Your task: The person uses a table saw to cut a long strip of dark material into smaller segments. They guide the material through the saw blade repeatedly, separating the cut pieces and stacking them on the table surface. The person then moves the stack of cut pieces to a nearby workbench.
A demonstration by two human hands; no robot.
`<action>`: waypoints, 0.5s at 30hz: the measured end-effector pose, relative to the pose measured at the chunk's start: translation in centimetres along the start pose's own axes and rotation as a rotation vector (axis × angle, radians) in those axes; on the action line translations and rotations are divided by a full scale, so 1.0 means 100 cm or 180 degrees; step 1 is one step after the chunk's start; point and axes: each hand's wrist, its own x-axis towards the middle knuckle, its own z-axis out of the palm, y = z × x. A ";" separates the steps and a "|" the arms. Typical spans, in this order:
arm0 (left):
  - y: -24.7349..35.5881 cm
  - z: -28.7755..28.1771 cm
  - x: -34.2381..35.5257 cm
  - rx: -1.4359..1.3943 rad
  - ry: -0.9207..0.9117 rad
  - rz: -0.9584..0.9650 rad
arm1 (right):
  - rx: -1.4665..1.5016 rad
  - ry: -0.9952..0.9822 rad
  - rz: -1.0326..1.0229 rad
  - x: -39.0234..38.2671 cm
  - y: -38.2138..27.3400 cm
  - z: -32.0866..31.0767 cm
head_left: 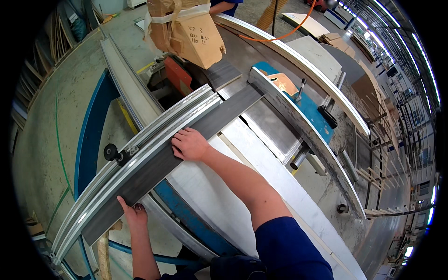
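A long dark-grey wood-grain board [144,181] lies flat along the aluminium fence [154,140] of a panel saw. Its far end reaches a straight guide rail [298,121] on the right. My left hand [135,215] grips the near edge of the board towards its left end, thumb on top and the other fingers partly hidden below. Farther along, my right hand [190,144] rests over the board with its fingers bent down against the fence side. A black clamp knob [111,152] sits on the outer side of the fence.
Above the saw hangs a cardboard-wrapped guard [203,42], with another dark board piece [224,73] beneath it. The white sliding table [280,196] runs under my right arm. Across the machine, a person's arm [223,6] shows beside a long pale strip [298,56]. Sheets lean at far left.
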 end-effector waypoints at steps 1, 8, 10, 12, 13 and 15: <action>0.001 -0.001 -0.001 0.0009 0.0022 -0.0008 | 0.0005 -0.0024 -0.0029 0.001 0.000 -0.001; -0.006 -0.006 -0.025 0.0828 0.0029 0.0120 | 0.0131 0.0213 0.0033 -0.004 0.008 0.002; -0.014 -0.005 -0.065 0.1865 0.0193 0.0943 | 0.0182 0.0246 0.0046 0.002 0.005 0.001; -0.014 0.018 -0.090 0.2914 -0.0497 0.2350 | 0.0168 0.0126 0.0089 0.005 -0.002 -0.003; -0.013 0.046 -0.099 0.3395 -0.1163 0.3174 | 0.0173 0.0138 0.0087 0.003 0.001 -0.003; -0.012 0.131 -0.105 0.3639 -0.1814 0.4174 | 0.0181 0.0163 0.0102 0.000 0.006 -0.002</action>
